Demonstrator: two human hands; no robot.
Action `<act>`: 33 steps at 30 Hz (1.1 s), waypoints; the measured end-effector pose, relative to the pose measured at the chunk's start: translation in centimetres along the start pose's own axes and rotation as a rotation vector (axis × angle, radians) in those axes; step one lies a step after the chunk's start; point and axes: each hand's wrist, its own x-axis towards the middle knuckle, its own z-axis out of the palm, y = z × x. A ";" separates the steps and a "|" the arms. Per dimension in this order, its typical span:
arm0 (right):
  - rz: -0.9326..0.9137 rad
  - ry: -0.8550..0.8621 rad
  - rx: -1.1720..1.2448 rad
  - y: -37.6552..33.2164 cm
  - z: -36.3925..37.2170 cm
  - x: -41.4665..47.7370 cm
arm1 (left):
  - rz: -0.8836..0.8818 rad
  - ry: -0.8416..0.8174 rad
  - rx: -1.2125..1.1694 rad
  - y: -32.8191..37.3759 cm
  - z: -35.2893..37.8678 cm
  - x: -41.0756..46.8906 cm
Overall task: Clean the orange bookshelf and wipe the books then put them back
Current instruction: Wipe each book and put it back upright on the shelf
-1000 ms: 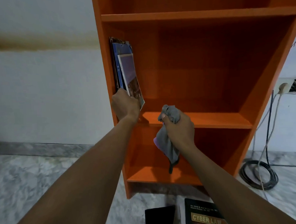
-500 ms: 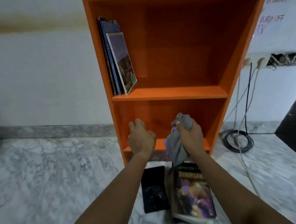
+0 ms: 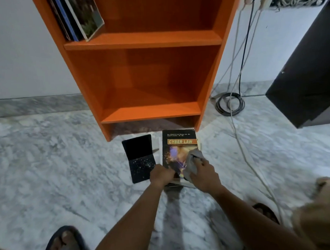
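The orange bookshelf stands against the wall, with a few books leaning at the left end of its upper shelf. On the floor in front lies a stack topped by the "Cyber Law" book, and a black book lies beside it on the left. My left hand grips the near left corner of the Cyber Law book. My right hand is closed on a grey cloth that rests on the cover's right side.
Cables run down the wall from a socket and coil on the marble floor right of the shelf. A dark cabinet stands at the far right. My sandalled feet are at the bottom edge.
Both hands have dropped from the shelf to the floor. The left hand let go of the shelved books and now grips the Cyber Law book; the cloth now rests on its cover.
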 end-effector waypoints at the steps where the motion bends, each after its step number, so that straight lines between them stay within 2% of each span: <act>1: -0.066 -0.002 -0.030 0.5 1.0 0.2 | -0.018 0.028 -0.016 0.3 -0.1 0.1; 5: -0.187 -0.004 -0.009 2.1 2.6 1.7 | -0.005 0.002 -0.198 1.2 -0.3 1.2; 9: -0.234 -0.042 0.186 0.7 0.9 -0.2 | -0.024 -0.239 -0.510 1.6 -0.3 1.9; 12: -0.326 -0.022 0.321 -0.5 0.5 -2.3 | -0.046 -0.355 -0.690 1.7 -1.4 0.7; 16: -0.448 0.010 0.356 -1.9 0.7 -3.1 | 0.070 -0.546 -0.670 0.9 -4.0 -1.2; 19: -0.465 0.062 0.378 -4.1 0.1 -2.2 | 0.159 -0.570 -0.567 1.4 -5.8 -2.7; 23: -0.392 0.219 0.465 -7.0 -3.8 -0.2 | 0.269 -0.689 -0.532 2.3 -7.8 -4.8; 28: -0.189 0.391 0.661 -7.4 -8.9 2.0 | 0.382 -0.829 -0.651 3.6 -9.5 -8.2; 30: -0.059 0.413 0.673 -6.4 -9.5 2.3 | 0.399 -0.839 -0.665 4.1 -10.1 -8.8; 33: 0.031 0.384 0.615 -5.0 -9.2 2.1 | 0.411 -0.832 -0.627 4.3 -10.8 -9.2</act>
